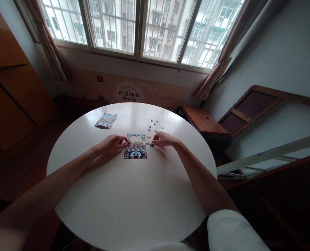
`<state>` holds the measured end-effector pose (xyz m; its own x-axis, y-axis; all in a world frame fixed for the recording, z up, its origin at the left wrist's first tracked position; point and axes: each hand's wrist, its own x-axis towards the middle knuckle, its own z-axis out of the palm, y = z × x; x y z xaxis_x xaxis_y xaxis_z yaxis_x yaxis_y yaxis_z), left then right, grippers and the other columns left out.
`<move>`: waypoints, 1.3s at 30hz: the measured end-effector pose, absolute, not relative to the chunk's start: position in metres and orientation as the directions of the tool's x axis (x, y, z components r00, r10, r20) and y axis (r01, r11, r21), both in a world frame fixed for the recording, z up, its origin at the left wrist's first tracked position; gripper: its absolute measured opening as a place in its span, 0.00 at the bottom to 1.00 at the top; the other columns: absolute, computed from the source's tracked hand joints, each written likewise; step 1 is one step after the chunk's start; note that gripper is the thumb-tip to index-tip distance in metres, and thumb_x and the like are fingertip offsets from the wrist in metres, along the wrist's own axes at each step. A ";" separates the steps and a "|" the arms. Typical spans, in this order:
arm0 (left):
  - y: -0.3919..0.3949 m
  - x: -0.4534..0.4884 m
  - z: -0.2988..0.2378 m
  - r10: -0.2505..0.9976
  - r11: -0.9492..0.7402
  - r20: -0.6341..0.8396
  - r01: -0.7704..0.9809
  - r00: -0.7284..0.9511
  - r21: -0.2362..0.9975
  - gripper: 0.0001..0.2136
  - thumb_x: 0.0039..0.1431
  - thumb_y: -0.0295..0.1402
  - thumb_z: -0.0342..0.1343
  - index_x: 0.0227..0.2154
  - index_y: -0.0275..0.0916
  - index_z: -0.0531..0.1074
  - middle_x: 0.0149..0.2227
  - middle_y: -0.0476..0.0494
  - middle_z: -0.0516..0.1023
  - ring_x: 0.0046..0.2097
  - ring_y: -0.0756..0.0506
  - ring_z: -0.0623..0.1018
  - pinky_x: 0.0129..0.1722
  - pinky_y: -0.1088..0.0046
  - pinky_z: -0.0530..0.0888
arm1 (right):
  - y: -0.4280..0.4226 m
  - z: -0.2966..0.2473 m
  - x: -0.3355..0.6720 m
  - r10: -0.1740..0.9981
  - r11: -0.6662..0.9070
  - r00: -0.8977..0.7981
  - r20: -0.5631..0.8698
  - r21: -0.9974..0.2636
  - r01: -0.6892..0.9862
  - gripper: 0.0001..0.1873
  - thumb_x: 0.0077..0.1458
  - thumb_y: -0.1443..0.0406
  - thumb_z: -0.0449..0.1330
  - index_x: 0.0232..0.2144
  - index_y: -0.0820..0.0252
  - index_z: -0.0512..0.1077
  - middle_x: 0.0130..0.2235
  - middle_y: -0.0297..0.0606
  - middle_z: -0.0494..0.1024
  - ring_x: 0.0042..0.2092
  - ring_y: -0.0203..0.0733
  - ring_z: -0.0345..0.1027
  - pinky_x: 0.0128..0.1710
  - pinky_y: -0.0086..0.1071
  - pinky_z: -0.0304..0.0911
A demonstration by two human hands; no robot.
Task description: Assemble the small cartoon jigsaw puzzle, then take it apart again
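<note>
A small, partly assembled colourful jigsaw puzzle [135,147] lies near the middle of a round white table [128,195]. My left hand [114,143] rests at the puzzle's left edge, fingers curled in a pinch that touches its upper left border. My right hand [163,139] sits just right of the puzzle, fingers pinched together over a few loose pieces [150,143]. What either pinch holds is too small to make out. More loose pieces [154,126] are scattered beyond the right hand.
A printed puzzle packet [105,120] lies at the table's far left. Behind the table are a barred window [141,28], curtains and a cardboard panel with printed characters [128,93]. A wooden bench [203,120] and leaning wooden frames [251,108] stand to the right.
</note>
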<state>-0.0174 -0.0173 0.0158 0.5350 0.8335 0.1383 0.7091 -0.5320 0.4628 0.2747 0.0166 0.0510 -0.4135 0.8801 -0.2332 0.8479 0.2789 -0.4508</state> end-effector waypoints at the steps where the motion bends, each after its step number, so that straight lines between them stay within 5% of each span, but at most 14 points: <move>1: -0.017 -0.017 0.016 0.833 -0.532 0.140 0.708 0.535 0.464 0.16 0.55 0.37 0.50 0.41 0.38 0.78 0.17 0.55 0.60 0.21 0.54 0.56 0.23 0.79 0.51 | 0.017 0.051 0.275 0.876 0.279 -0.419 -0.239 -0.458 0.844 0.09 0.48 0.62 0.64 0.29 0.64 0.76 0.33 0.42 0.79 0.31 0.38 0.70 0.26 0.27 0.59; 11: -0.018 -0.016 0.017 0.844 -0.511 0.111 0.724 0.525 0.463 0.16 0.55 0.37 0.50 0.41 0.39 0.78 0.17 0.55 0.60 0.21 0.54 0.57 0.23 0.79 0.52 | 0.017 0.046 0.272 0.860 0.268 -0.446 -0.249 -0.523 0.809 0.10 0.40 0.67 0.67 0.29 0.63 0.76 0.33 0.39 0.78 0.31 0.37 0.70 0.26 0.26 0.60; 18: -0.016 -0.018 0.014 0.837 -0.526 0.129 0.718 0.532 0.456 0.16 0.56 0.38 0.50 0.42 0.39 0.78 0.17 0.54 0.61 0.22 0.54 0.57 0.24 0.78 0.52 | 0.019 0.041 0.269 0.781 0.406 -0.610 -0.134 -0.632 0.660 0.15 0.47 0.70 0.62 0.40 0.60 0.78 0.33 0.38 0.78 0.31 0.34 0.69 0.29 0.26 0.61; 24: -0.017 -0.018 0.014 0.833 -0.533 0.142 0.710 0.534 0.460 0.16 0.56 0.38 0.50 0.41 0.38 0.78 0.17 0.54 0.61 0.22 0.54 0.57 0.24 0.78 0.52 | 0.019 0.048 0.276 0.847 0.378 -0.515 -0.129 -0.535 0.756 0.10 0.45 0.72 0.63 0.34 0.61 0.79 0.32 0.39 0.79 0.32 0.38 0.70 0.30 0.27 0.62; 30: -0.015 -0.019 0.011 0.835 -0.532 0.139 0.715 0.533 0.453 0.15 0.56 0.38 0.50 0.41 0.39 0.78 0.17 0.55 0.60 0.21 0.54 0.57 0.23 0.79 0.51 | 0.021 0.038 0.266 0.854 0.327 -0.520 -0.032 -0.744 0.583 0.11 0.49 0.74 0.59 0.38 0.64 0.76 0.32 0.40 0.78 0.28 0.34 0.71 0.27 0.26 0.64; 39: -0.016 -0.017 0.015 0.821 -0.560 0.149 0.727 0.551 0.397 0.14 0.57 0.37 0.49 0.41 0.40 0.77 0.16 0.56 0.58 0.21 0.54 0.58 0.23 0.78 0.52 | 0.021 0.026 0.252 0.806 0.468 -0.578 0.128 -0.736 0.489 0.09 0.53 0.70 0.59 0.34 0.63 0.79 0.35 0.42 0.80 0.36 0.39 0.73 0.36 0.31 0.67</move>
<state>-0.0170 -0.0165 0.0146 0.5506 0.8213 0.1494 0.7271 -0.5597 0.3975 0.2522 0.0207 0.0260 -0.5785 0.8055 0.1282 0.4891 0.4684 -0.7358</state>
